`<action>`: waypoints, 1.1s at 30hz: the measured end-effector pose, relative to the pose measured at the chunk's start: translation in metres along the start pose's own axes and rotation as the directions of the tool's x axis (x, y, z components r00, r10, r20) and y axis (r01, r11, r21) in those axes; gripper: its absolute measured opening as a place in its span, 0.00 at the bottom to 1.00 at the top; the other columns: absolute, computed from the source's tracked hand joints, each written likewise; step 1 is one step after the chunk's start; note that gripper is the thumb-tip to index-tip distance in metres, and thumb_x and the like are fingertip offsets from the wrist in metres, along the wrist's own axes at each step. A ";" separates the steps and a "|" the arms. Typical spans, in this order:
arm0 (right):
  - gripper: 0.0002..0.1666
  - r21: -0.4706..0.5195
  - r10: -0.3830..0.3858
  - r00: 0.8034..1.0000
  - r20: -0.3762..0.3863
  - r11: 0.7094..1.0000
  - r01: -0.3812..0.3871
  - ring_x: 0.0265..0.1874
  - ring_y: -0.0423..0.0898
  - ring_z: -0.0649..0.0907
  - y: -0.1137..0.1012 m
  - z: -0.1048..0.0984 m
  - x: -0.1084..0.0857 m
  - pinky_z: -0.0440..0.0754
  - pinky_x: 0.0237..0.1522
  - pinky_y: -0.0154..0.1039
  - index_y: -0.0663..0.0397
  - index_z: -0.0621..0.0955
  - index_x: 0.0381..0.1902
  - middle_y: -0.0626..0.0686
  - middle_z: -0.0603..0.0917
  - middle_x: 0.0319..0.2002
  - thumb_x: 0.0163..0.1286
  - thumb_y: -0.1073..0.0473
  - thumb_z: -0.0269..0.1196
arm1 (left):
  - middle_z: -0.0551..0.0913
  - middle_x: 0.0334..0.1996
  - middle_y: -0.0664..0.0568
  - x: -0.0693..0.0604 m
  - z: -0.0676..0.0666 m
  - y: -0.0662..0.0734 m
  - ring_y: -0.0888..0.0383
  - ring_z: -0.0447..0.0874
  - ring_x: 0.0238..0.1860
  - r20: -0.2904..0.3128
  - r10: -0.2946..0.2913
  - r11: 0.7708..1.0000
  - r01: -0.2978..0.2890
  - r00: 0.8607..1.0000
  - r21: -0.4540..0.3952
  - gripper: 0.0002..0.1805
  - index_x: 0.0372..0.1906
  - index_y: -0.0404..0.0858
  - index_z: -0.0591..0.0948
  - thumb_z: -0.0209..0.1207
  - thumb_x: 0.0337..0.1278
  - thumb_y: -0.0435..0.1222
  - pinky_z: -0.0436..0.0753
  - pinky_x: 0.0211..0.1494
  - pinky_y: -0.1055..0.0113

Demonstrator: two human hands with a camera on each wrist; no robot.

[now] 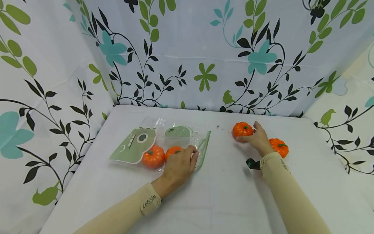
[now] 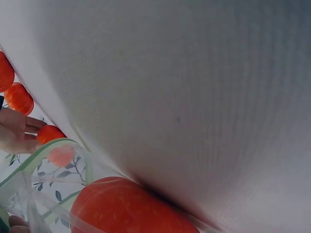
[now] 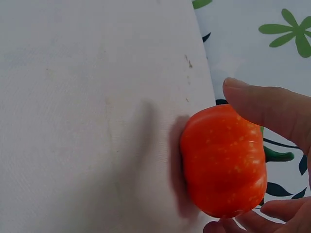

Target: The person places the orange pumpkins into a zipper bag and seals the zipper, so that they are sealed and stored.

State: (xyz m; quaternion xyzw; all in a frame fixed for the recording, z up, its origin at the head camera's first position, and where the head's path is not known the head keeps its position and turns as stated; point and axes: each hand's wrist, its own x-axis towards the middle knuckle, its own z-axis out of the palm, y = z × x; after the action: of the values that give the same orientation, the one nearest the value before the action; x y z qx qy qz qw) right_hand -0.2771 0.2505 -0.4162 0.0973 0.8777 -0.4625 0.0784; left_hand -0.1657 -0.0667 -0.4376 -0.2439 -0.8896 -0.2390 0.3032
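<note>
A clear zip bag (image 1: pixel 132 148) with a green cartoon monster print lies on the table, its green-edged mouth facing right. Inside it are two small toy pumpkins, one pumpkin (image 1: pixel 153 157) by the print and another pumpkin (image 1: pixel 173 151) partly behind my left hand (image 1: pixel 181 162). That hand holds the bag near its mouth with bent fingers; its grip is mostly hidden. My right hand (image 1: pixel 258 140) is spread around a loose orange pumpkin (image 3: pixel 224 162) at the table's far side, thumb on one side and fingers on the other. Firm contact cannot be made out.
Another orange pumpkin (image 1: pixel 279 147) sits just right of my right wrist. In the left wrist view, two pumpkins (image 2: pixel 19 99) appear beyond the right hand. A patterned curtain (image 1: pixel 204 55) hangs behind the white table (image 1: pixel 222 195) and along both sides.
</note>
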 end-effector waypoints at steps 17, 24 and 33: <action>0.66 -0.026 0.050 0.998 -0.043 0.998 -0.051 0.74 0.65 0.58 0.021 0.009 0.003 0.56 0.71 0.62 0.57 0.45 0.81 0.64 0.51 0.79 0.62 0.49 0.75 | 0.73 0.16 0.57 -0.003 0.002 0.002 0.60 0.69 0.13 0.014 0.013 1.000 -0.013 1.000 -0.005 0.07 0.37 0.40 0.76 0.63 0.66 0.36 0.67 0.14 0.67; 0.64 -0.024 0.043 0.999 -0.028 0.999 -0.044 0.73 0.65 0.60 0.022 0.012 -0.004 0.58 0.71 0.62 0.57 0.48 0.81 0.65 0.53 0.78 0.62 0.47 0.75 | 0.74 0.17 0.57 -0.004 0.003 0.002 0.60 0.70 0.13 0.003 0.013 1.000 -0.013 1.000 -0.006 0.07 0.37 0.39 0.76 0.63 0.66 0.36 0.68 0.15 0.66; 0.62 -0.002 -0.022 0.998 0.067 1.000 0.022 0.71 0.62 0.64 0.006 0.029 -0.028 0.62 0.70 0.58 0.56 0.55 0.80 0.62 0.60 0.76 0.58 0.47 0.77 | 0.74 0.16 0.56 -0.004 0.001 0.003 0.59 0.69 0.13 0.008 0.008 1.000 -0.008 1.000 0.007 0.08 0.36 0.40 0.76 0.63 0.66 0.37 0.68 0.14 0.66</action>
State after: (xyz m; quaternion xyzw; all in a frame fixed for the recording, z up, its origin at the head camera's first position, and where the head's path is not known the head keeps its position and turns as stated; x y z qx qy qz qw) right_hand -0.2470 0.2272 -0.4309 0.0718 0.8764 -0.4650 0.1027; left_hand -0.1621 -0.0649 -0.4402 -0.2473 -0.8908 -0.2338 0.3012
